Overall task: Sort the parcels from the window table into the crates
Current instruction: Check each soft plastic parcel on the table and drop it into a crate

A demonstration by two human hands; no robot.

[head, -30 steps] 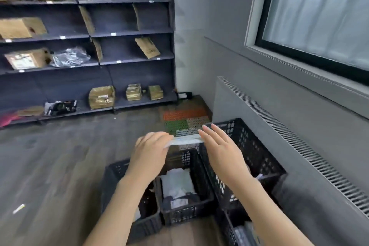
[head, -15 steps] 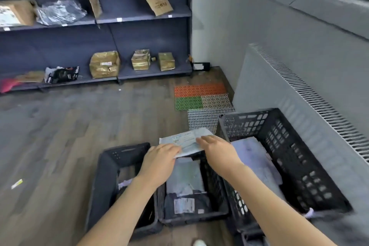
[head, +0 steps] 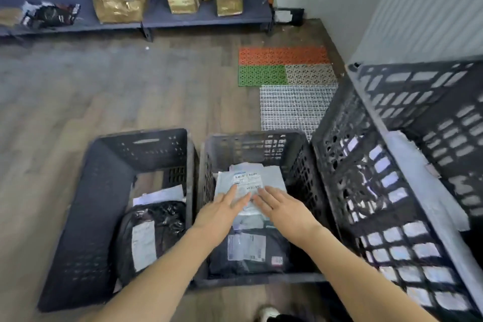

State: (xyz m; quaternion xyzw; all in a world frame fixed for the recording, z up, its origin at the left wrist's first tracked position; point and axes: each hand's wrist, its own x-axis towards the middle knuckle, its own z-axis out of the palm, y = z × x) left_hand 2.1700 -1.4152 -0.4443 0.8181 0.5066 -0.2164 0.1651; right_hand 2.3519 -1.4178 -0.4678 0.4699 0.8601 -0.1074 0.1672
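Both hands lie flat with straight, spread fingers on a white parcel [head: 248, 185]: the left hand [head: 224, 210] on its near-left part, the right hand [head: 281, 208] on its near-right part, fingertips nearly meeting over the label. Neither hand pinches or curls round it; they press it down.

The parcel lies in the middle crate [head: 251, 138], toward its far end, on top of other pale mailers. A dark parcel [head: 248, 251] with a label fills the crate's near end. The left crate [head: 141, 138], just beside it, holds a black bag [head: 154, 230] and some white paper at its right side. The right crate [head: 366, 117] stands taller, with a grey mailer [head: 418, 178] inside.

This looks like the end of one placement: the parcel is down and being settled. The next move likely calls for lifting both hands clear of the rim and turning back to the window table, which is out of view, for another parcel.
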